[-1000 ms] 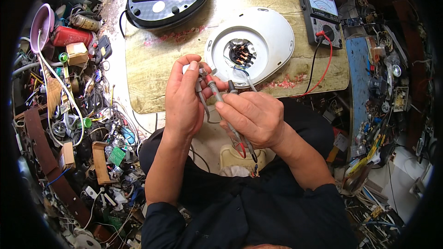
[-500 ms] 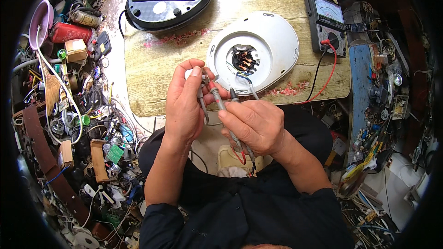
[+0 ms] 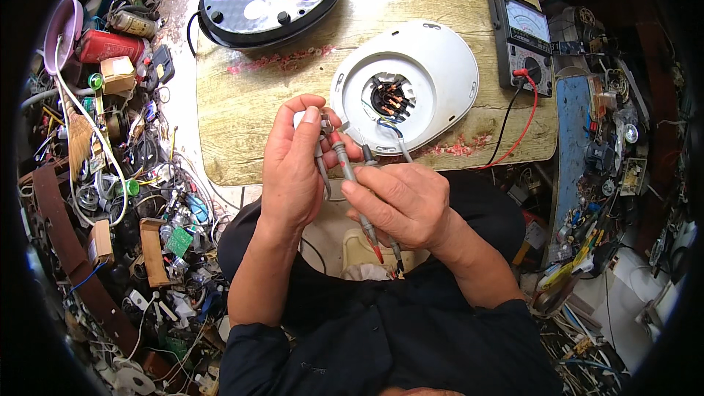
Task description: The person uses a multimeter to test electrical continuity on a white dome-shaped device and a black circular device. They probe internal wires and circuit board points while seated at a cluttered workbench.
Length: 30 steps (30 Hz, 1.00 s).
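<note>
My left hand (image 3: 282,169) is closed around a pale power plug (image 3: 299,118), its metal prongs facing right and a grey cord (image 3: 323,167) hanging below. Two test probes are gripped in my right hand (image 3: 407,202). The red-marked probe (image 3: 342,160) reaches up to the plug's prongs; my fingers partly hide whether its tip touches. The black probe (image 3: 368,154) points up beside it, apart from the plug. Just beyond my hands lies a white oval appliance base (image 3: 444,66), its round opening showing dark terminals (image 3: 392,97) with coppery contacts. Loose coloured wires come out near its lower edge.
An analog multimeter (image 3: 524,48) stands at the table's right with red and black leads (image 3: 529,128). A black oval appliance part (image 3: 271,0) lies at the back left of the wooden table (image 3: 242,117). Heaped parts and cables flank both sides; a purple basin (image 3: 64,26) is at far left.
The red probe tilts slightly more upright against the plug area, and its lower end has shifted a little left. The view has shifted slightly; both grips stay the same.
</note>
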{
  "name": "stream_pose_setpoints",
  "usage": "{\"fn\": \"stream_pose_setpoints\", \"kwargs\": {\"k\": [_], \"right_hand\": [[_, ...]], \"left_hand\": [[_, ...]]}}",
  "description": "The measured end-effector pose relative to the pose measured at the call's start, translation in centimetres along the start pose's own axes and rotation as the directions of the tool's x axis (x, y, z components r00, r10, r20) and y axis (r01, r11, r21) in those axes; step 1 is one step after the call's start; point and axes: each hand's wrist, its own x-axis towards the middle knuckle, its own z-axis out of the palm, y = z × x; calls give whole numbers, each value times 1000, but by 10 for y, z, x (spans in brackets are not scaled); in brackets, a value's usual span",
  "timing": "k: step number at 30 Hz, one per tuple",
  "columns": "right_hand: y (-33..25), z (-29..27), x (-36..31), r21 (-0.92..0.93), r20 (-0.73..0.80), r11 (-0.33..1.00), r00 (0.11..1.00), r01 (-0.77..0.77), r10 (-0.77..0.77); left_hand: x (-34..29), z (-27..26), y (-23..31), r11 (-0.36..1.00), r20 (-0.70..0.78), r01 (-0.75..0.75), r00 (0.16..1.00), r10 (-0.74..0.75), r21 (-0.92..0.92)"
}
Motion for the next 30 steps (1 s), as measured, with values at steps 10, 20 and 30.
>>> {"fn": "stream_pose_setpoints", "kwargs": {"k": [10,20,30], "right_hand": [[-3,-1,-1,-26,40,999,999,24,-23],[0,-2,-2,-50,-2,999,1000,12,-12],[1,-4,-1,-31,11,999,1000,14,-14]], "left_hand": [[0,-2,-3,994,-4,-53,999,54,91],[2,-4,-4,999,23,-4,1000,5,-53],[1,-4,-2,1000,-18,-21,1000,21,0]]}}
